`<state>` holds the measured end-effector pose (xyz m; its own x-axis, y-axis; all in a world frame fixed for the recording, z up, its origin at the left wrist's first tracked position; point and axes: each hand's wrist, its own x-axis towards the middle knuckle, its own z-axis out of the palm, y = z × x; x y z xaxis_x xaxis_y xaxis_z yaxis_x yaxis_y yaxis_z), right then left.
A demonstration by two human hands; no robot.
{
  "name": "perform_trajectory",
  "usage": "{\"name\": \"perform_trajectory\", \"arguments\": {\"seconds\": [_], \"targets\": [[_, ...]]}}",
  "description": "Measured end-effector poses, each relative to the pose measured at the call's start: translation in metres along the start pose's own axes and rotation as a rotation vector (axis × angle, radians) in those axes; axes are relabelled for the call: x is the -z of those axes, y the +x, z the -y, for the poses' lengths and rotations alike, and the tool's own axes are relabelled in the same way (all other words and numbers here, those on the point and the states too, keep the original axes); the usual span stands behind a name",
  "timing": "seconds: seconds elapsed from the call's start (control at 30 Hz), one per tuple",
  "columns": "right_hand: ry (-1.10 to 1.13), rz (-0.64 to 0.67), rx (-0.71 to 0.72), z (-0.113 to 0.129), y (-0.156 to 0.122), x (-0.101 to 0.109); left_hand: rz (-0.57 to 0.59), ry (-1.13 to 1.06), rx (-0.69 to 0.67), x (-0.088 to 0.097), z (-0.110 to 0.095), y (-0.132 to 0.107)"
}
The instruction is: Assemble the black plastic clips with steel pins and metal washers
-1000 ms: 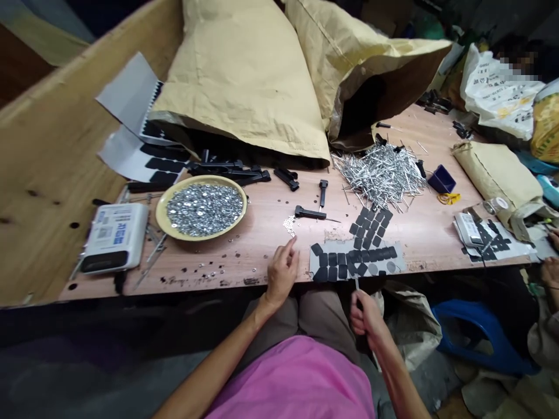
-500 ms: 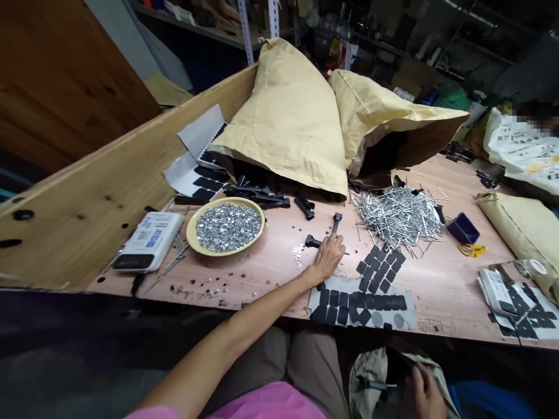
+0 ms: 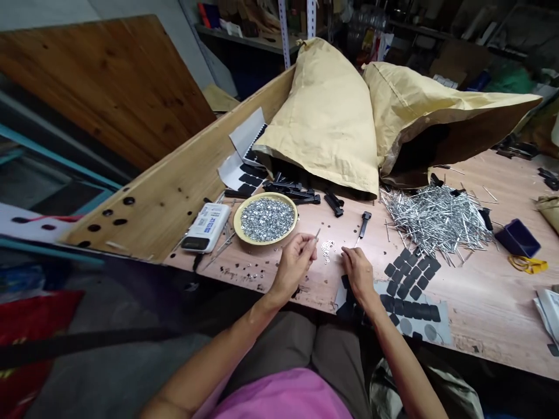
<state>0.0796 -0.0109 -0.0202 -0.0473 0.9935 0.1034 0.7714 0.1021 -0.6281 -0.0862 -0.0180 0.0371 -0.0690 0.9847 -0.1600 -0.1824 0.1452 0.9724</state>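
Observation:
My left hand (image 3: pixel 293 265) is closed in a pinch in front of the yellow bowl. A thin metal pin (image 3: pixel 318 233) sticks up from its fingertips; whatever lies lower in the palm is hidden. My right hand (image 3: pixel 358 272) rests low over the table with its fingers drawn together, and what they pinch, if anything, cannot be seen. Just beyond its fingertips lies a black plastic piece (image 3: pixel 365 217) with a metal pin pointing toward me. Between both hands, small washers (image 3: pixel 326 251) are scattered in a little group.
The yellow bowl (image 3: pixel 237 224) is full of small metal parts, beside a white device (image 3: pixel 206 227). Loose metal pins (image 3: pixel 437 221) are heaped at right, near a dark blue box (image 3: pixel 517 237). Black pads (image 3: pixel 410 308) lie along the front edge. Large paper sacks (image 3: pixel 334 116) stand behind.
My left hand has lifted off the table and moved left with a pin in it. My right hand has come up from the bag below the table to the washers. The view has turned left.

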Motion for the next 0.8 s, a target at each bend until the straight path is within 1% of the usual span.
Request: {"name": "perform_trajectory", "arguments": {"seconds": [0.07, 0.17, 0.27, 0.37, 0.43, 0.5, 0.6, 0.67, 0.73, 0.8], "targets": [[-0.188, 0.090, -0.042, 0.007, 0.008, -0.013, 0.019, 0.000, 0.130, 0.009, 0.016, -0.003], [-0.399, 0.176, -0.022, 0.012, 0.011, -0.022, 0.048, -0.026, 0.257, 0.014, 0.033, -0.008], [-0.470, 0.181, 0.004, 0.011, 0.016, -0.025, 0.087, -0.086, 0.373, 0.013, 0.037, -0.009], [-0.427, 0.164, 0.051, 0.007, 0.022, -0.026, 0.133, -0.129, 0.478, 0.012, 0.035, -0.007], [-0.300, 0.137, 0.081, 0.004, 0.024, -0.025, 0.149, -0.141, 0.520, 0.013, 0.034, -0.004], [-0.068, 0.080, 0.043, 0.003, 0.022, -0.023, 0.159, -0.145, 0.539, 0.013, 0.034, -0.004], [0.396, -0.027, -0.134, 0.007, 0.011, -0.019, 0.199, -0.138, 0.557, 0.011, 0.035, -0.006], [0.652, -0.071, -0.241, 0.013, 0.002, -0.015, 0.238, -0.123, 0.552, 0.008, 0.036, -0.008], [0.796, -0.103, -0.293, 0.019, -0.006, -0.011, 0.272, -0.099, 0.525, 0.004, 0.035, -0.011], [0.846, -0.139, -0.303, 0.024, -0.012, -0.006, 0.294, -0.075, 0.481, 0.000, 0.034, -0.013]]}}
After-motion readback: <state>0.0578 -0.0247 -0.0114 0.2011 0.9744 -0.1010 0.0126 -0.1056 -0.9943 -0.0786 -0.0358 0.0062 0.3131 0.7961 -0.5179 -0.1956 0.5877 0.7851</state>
